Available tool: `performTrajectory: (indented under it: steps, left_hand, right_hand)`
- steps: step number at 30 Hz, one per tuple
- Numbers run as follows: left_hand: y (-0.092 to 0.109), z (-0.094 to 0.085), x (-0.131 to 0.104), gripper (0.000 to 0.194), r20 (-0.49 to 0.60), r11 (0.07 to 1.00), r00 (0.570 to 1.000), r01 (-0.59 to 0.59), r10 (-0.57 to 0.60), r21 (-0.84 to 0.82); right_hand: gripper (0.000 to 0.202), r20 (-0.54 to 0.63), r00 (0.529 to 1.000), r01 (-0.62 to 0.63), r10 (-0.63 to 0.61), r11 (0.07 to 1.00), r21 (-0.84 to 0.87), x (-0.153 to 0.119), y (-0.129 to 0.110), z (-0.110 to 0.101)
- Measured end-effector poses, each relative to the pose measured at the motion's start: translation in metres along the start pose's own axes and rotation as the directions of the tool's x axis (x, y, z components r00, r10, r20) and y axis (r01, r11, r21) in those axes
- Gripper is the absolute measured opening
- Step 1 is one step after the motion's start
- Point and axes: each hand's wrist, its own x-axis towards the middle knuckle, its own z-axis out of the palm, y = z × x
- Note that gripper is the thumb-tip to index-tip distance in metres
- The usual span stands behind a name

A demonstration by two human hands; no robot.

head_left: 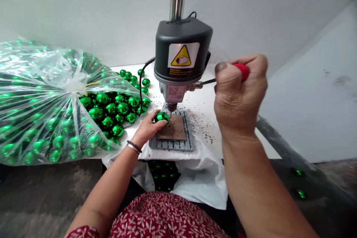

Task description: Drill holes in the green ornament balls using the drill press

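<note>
My left hand [149, 126] is closed around a shiny green ball [162, 118], held just left of the drill bit, over the left part of a brown board [177, 128]. The board lies on the grey slotted base [173, 145] of a drill press [182, 52]. Up on the right, my right hand [241, 89] grips the red-knobbed lever [242, 71] on the side of the press. The thin bit [171, 114] points down from the chuck; whether it touches the ball I cannot tell.
A big clear plastic bag [75, 85] full of green balls fills the left of the table, with loose balls [126, 74] beside it. Dark shavings [203, 126] litter the white tabletop. Below the front edge, a white sack [200, 182] holds more balls. Two balls [300, 193] lie on the floor.
</note>
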Motion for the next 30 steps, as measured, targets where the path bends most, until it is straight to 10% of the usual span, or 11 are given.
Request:
performTrajectory:
  steps: [14, 20, 30]
  left_hand:
    - [-0.002, 0.012, 0.011, 0.068, 0.03, 0.974, 0.999, -0.038, 0.032, 0.225]
    - [-0.004, 0.019, 0.002, 0.068, 0.082, 0.914, 0.975, -0.223, 0.208, 0.34]
    - [-0.011, 0.024, -0.001, 0.06, 0.028, 0.961, 0.992, -0.127, 0.124, 0.246]
  right_hand:
    - [0.014, -0.022, 0.998, -0.049, 0.05, 0.996, 0.073, 0.0, -0.01, -0.003]
    - [0.015, -0.015, 0.999, -0.029, 0.03, 0.999, 0.033, -0.001, -0.011, -0.004]
    - [0.018, 0.015, 1.0, -0.007, 0.007, 1.0, 0.006, -0.003, -0.006, -0.004]
